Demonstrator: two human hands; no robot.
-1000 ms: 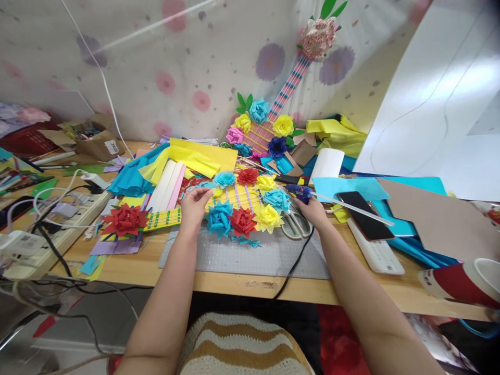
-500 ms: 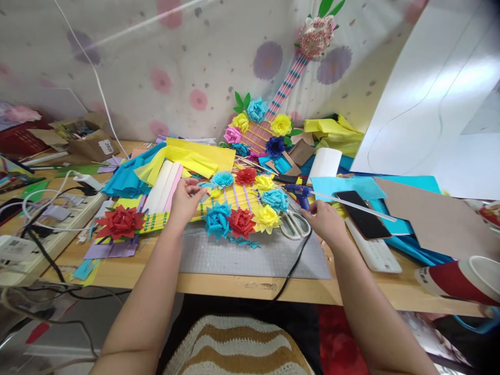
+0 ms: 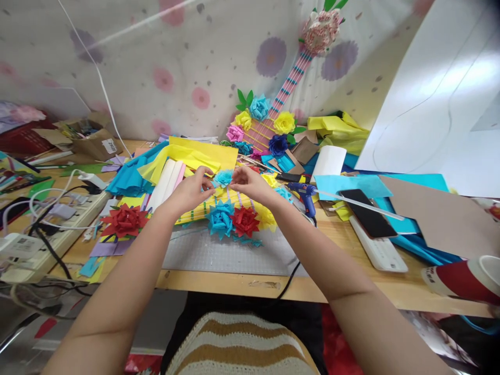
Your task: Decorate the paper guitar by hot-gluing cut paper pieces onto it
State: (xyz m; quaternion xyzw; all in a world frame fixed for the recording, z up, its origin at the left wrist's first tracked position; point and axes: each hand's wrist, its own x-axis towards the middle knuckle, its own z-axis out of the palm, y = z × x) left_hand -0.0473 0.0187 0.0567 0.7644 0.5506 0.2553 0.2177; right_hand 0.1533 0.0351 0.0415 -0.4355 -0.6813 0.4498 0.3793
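A yellow paper guitar decorated with paper flowers lies on the grey cutting mat [image 3: 230, 260]. My left hand [image 3: 191, 191] is over its neck side, fingers curved and apart, just left of a light blue paper flower [image 3: 224, 178]. On that flower's right side, my right hand [image 3: 252, 185] hovers with loosely bent fingers; whether it touches the petals I cannot tell. Nothing shows in either hand. Nearer me on the guitar are a blue flower [image 3: 221, 219] and a red flower [image 3: 245, 221]. My right arm partly covers the yellow flower [image 3: 267, 219]. Another red flower [image 3: 125, 221] marks the neck's end.
A blue glue gun [image 3: 307, 192] with a long glue stick rests at the right, its black cord running over the table edge. Beyond it are a phone [image 3: 367, 213] and a paper cup [image 3: 464, 278]. A power strip [image 3: 66, 224] lies left. A pink flowered guitar [image 3: 260, 133] leans behind.
My right hand has let go of the glue gun and moved left to the light blue flower. My left hand has shifted slightly right and its fingers have opened from a pinch.
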